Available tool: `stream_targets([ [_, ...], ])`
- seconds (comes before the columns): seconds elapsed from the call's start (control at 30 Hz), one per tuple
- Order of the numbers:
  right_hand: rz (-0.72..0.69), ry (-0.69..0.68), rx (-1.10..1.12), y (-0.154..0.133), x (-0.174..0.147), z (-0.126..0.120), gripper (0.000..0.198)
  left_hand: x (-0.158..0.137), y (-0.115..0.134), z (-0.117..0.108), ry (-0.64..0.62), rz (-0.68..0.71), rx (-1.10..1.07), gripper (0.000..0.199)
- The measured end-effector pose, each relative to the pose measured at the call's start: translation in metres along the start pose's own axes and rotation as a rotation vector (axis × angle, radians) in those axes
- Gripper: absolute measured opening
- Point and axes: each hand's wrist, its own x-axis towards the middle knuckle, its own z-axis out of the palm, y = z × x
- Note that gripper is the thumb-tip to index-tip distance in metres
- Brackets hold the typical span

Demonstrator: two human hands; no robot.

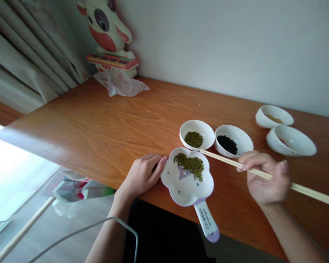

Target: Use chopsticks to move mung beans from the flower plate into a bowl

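A pair of pale wooden chopsticks (308,190) is gripped in my right hand (265,175), palm turned up. Their tips reach left to the gap between the mung bean bowl and a flower-shaped dish (172,190). This white dish has a purple rim, a cartoon print and a labelled handle, which overhangs the table's front edge. Mung beans (190,166) lie across its far half. My left hand (144,173) rests on the table left of the dish, fingers loosely curled with nothing visible in them, thumb close to the rim. Behind the dish, a white bowl (205,128) holds more mung beans (193,139).
A bowl (244,138) of black beans (227,145) stands right of the mung bean bowl. Two more bowls, a far one (260,118) and a nearer one (304,144), hold small contents. A cow toy keyboard (112,60) and plastic bag (123,86) sit at the back left.
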Motion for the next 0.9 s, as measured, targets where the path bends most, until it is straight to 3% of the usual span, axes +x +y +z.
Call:
stream_targets([
  [0.2,0.114,-0.282,0.026,-0.009,-0.007,0.011,0.069,0.0,0.0,0.001,0.015,-0.004,0.01,0.041],
  [0.33,0.122,-0.392,0.014,-0.005,-0.013,0.013,0.067,-0.001,-0.001,0.0,0.01,-0.006,0.015,0.041],
  [0.9,0.044,-0.509,-0.045,-0.002,-0.018,0.021,0.059,0.001,0.001,-0.001,0.011,0.0,0.007,0.041],
])
